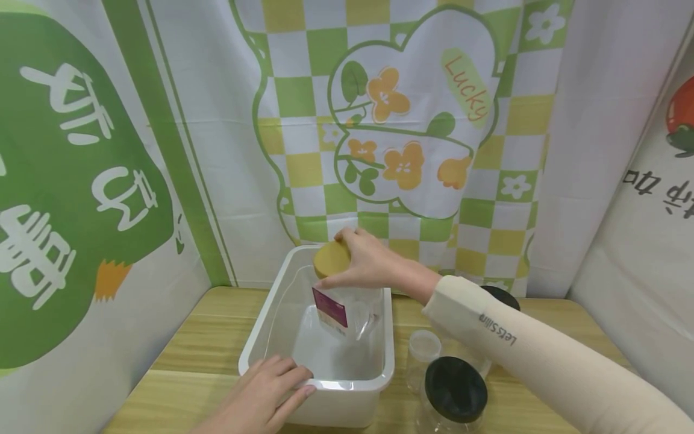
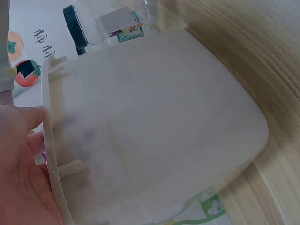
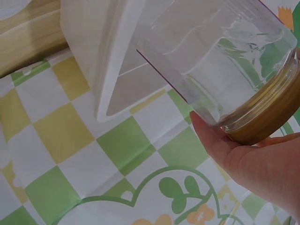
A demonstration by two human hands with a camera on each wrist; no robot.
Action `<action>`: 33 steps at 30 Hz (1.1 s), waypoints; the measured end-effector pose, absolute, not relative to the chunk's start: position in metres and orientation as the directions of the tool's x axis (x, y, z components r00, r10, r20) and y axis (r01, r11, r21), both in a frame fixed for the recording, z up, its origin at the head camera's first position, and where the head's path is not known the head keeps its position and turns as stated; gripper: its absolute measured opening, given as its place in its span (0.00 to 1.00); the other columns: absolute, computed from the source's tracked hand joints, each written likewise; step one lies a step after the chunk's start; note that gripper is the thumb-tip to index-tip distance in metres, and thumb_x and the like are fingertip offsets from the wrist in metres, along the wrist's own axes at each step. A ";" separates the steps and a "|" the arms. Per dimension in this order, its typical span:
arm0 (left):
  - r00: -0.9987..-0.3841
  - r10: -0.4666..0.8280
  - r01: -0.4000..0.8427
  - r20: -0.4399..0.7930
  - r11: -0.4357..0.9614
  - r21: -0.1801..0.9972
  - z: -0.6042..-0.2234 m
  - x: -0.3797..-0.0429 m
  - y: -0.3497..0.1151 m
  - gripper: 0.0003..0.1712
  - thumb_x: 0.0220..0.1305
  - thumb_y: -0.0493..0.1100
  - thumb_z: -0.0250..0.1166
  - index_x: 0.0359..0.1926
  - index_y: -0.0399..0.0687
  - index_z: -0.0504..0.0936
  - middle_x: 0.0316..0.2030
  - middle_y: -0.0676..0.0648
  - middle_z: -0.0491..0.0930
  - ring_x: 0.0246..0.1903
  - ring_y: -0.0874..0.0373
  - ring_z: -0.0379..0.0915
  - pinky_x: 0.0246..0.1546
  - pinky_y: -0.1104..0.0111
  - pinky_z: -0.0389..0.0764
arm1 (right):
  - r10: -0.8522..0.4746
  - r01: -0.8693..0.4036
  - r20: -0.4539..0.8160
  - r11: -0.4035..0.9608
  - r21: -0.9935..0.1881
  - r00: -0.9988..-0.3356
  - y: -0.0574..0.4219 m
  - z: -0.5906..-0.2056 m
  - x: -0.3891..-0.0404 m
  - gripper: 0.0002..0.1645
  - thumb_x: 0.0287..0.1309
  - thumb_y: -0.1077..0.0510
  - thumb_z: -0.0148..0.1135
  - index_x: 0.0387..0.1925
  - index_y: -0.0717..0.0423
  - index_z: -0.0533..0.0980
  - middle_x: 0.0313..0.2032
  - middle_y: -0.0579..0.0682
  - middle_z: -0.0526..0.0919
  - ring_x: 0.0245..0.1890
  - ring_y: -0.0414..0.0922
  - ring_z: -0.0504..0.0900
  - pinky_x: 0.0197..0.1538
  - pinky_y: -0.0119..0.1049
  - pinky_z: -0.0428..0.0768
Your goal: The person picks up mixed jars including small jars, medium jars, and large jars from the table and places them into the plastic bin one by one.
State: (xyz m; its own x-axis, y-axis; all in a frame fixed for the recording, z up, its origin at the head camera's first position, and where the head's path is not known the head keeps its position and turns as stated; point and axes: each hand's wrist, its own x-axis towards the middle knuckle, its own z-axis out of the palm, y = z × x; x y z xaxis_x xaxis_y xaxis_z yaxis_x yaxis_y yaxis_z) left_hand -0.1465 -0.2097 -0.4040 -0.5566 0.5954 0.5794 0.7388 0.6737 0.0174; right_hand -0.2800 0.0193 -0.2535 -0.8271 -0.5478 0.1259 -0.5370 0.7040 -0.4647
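My right hand (image 1: pixel 374 259) grips a clear jar (image 3: pixel 201 51) near its yellow lid (image 1: pixel 332 260). The jar is tilted over the far part of a white plastic bin (image 1: pixel 331 407), its lower end down inside the walls. A purple-and-white label (image 1: pixel 331 309) shows on its side. At the bin's near rim, my left hand (image 1: pixel 265 389) holds on with fingers over the edge. In the left wrist view the thumb (image 2: pixel 32 116) lies against the rim's outer side, and the other fingertips are partly hidden behind the wall.
Right of the bin stand a black-lidded clear jar (image 1: pixel 455 389) and a small clear jar (image 1: pixel 424 346). Another black lid (image 1: pixel 501 296) shows partly behind the right sleeve. Printed curtains (image 1: pixel 303 120) enclose the wooden table (image 1: pixel 179 361) at the back and sides.
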 end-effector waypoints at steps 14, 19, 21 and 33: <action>-0.547 0.595 0.740 0.589 0.673 0.007 -0.405 -0.147 -0.209 0.06 0.76 0.49 0.65 0.41 0.57 0.86 0.33 0.62 0.79 0.34 0.67 0.70 0.34 0.71 0.71 | -0.553 -0.533 0.102 0.714 -0.454 -0.827 0.020 -0.268 -0.281 0.57 0.49 0.35 0.82 0.71 0.61 0.67 0.56 0.56 0.78 0.45 0.47 0.78 0.44 0.38 0.79; -0.549 0.596 0.739 0.586 0.673 0.008 -0.405 -0.147 -0.210 0.06 0.76 0.50 0.65 0.41 0.57 0.86 0.33 0.62 0.79 0.33 0.68 0.69 0.34 0.71 0.70 | -0.546 -0.518 0.080 0.725 -0.454 -0.834 0.021 -0.271 -0.279 0.57 0.50 0.36 0.81 0.72 0.60 0.67 0.58 0.57 0.77 0.45 0.47 0.77 0.43 0.37 0.78; -0.548 0.597 0.741 0.586 0.672 0.008 -0.405 -0.147 -0.210 0.06 0.76 0.50 0.65 0.41 0.57 0.86 0.33 0.62 0.79 0.33 0.68 0.69 0.34 0.72 0.70 | -0.547 -0.516 0.072 0.727 -0.453 -0.834 0.020 -0.273 -0.279 0.57 0.50 0.36 0.81 0.72 0.60 0.67 0.59 0.58 0.77 0.46 0.48 0.77 0.44 0.38 0.79; -0.550 0.591 0.738 0.589 0.675 0.012 -0.404 -0.146 -0.209 0.06 0.76 0.50 0.65 0.41 0.57 0.86 0.34 0.62 0.79 0.33 0.67 0.69 0.34 0.72 0.70 | -0.562 -0.530 0.059 0.733 -0.427 -0.825 0.019 -0.285 -0.281 0.55 0.52 0.38 0.80 0.72 0.62 0.67 0.61 0.59 0.77 0.51 0.50 0.77 0.50 0.42 0.79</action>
State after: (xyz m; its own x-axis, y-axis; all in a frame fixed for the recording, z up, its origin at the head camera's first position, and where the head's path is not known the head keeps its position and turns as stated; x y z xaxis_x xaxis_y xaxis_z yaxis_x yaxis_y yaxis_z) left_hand -0.1456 -0.2095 -0.4043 -0.5505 0.5912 0.5894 0.7380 0.6747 0.0124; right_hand -0.2807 0.0189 -0.2848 -0.8250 -0.5620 0.0592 -0.5298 0.7328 -0.4271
